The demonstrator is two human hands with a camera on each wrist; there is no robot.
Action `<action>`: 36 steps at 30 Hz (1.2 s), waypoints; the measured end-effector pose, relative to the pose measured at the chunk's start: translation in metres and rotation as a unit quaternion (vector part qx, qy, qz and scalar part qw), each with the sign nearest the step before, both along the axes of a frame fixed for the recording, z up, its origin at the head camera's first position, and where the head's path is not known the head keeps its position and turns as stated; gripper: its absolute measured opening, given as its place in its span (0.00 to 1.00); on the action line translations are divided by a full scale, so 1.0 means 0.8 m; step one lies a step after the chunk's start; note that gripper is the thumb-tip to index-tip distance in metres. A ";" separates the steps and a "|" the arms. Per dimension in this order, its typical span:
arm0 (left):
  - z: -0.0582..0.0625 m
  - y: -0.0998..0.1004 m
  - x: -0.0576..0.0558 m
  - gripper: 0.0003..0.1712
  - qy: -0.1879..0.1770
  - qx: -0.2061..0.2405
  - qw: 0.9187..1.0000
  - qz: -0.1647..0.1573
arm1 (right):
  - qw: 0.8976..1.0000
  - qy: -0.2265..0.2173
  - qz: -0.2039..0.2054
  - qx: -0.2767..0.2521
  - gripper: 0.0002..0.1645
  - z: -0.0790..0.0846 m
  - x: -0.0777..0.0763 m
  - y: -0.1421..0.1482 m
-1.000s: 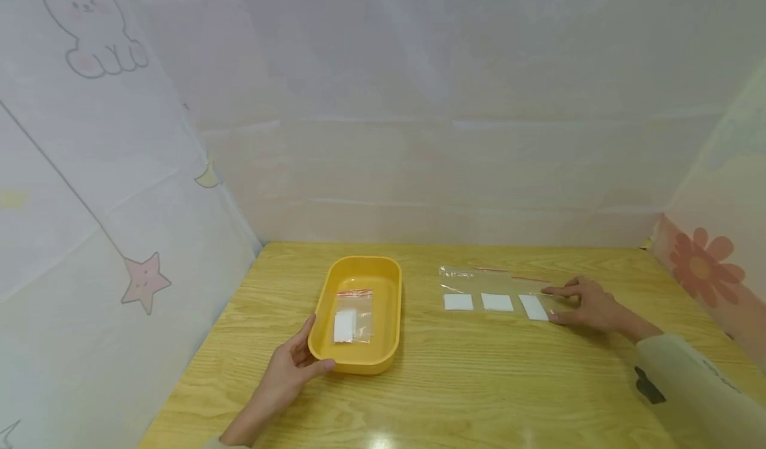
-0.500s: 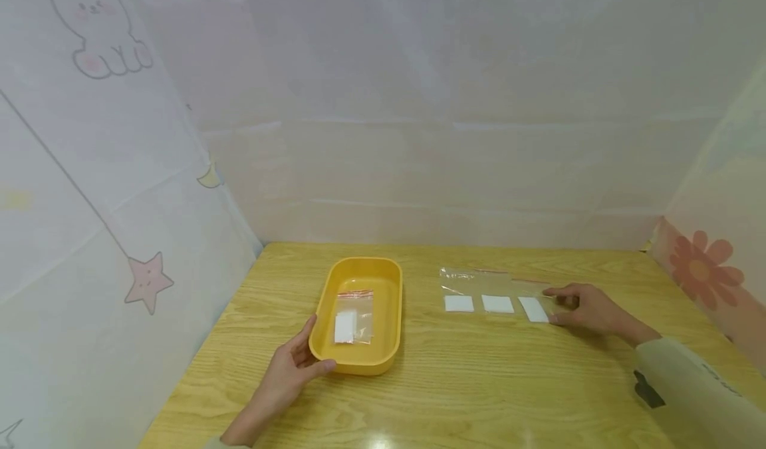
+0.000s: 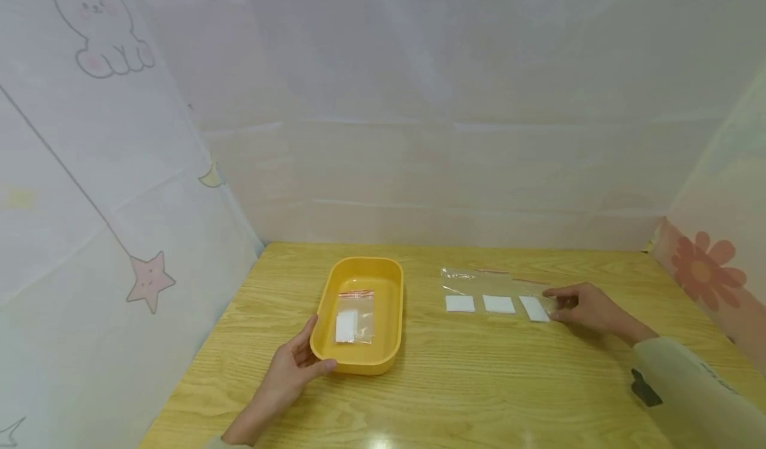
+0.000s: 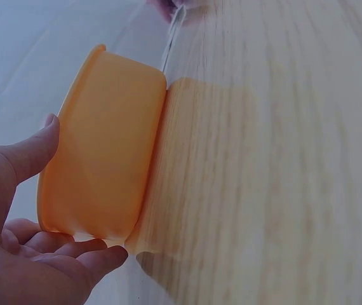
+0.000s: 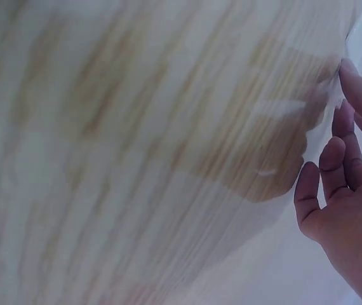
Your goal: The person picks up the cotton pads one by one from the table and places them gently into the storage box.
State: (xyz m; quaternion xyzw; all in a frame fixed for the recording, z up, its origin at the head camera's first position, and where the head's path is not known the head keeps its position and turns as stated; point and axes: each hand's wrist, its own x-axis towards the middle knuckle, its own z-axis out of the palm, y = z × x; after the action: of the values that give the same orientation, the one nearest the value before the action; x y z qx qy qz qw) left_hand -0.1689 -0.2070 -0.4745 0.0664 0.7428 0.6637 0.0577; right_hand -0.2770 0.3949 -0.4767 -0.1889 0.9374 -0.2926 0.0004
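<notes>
On the table [image 3: 479,382], the left hand [image 3: 292,367] still grips the yellow tray [image 3: 368,368]; past wooden surface, the right hand [image 3: 589,307], fingers relaxed, touches the rightmost bag [image 3: 532,300].

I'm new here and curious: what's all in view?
Table: 1, yellow, underneath
Tub: 1, yellow, on table
Tub bags: at least 1, clear, inside tub
Table bags: 3, clear, right of tub
White rectangles: at least 4, white, with bags
Wall sheets: 3, pale, sides and back
Printed rabbit: 1, white, left sheet
Moon: 1, yellow, left sheet
Stars: at least 2, pink, white, left sheet
Flower: 1, red, right sheet
Left hand: 1, bare, gripping tub
Right hand: 1, bare, at rightmost bag
Sleeves: 2, pale, below hands
</notes>
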 end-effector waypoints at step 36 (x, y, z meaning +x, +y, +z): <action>0.002 0.002 0.001 0.55 -0.003 -0.004 1.000 0.007 | 1.000 0.010 0.005 0.009 0.22 -0.001 0.003 -0.006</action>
State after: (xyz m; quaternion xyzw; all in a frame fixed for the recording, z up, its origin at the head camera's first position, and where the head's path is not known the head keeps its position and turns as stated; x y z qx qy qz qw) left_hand -0.1679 -0.2057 -0.4729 0.0588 0.7456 0.6615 0.0552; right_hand -0.2747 0.3899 -0.4775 -0.1967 0.9389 -0.2822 -0.0062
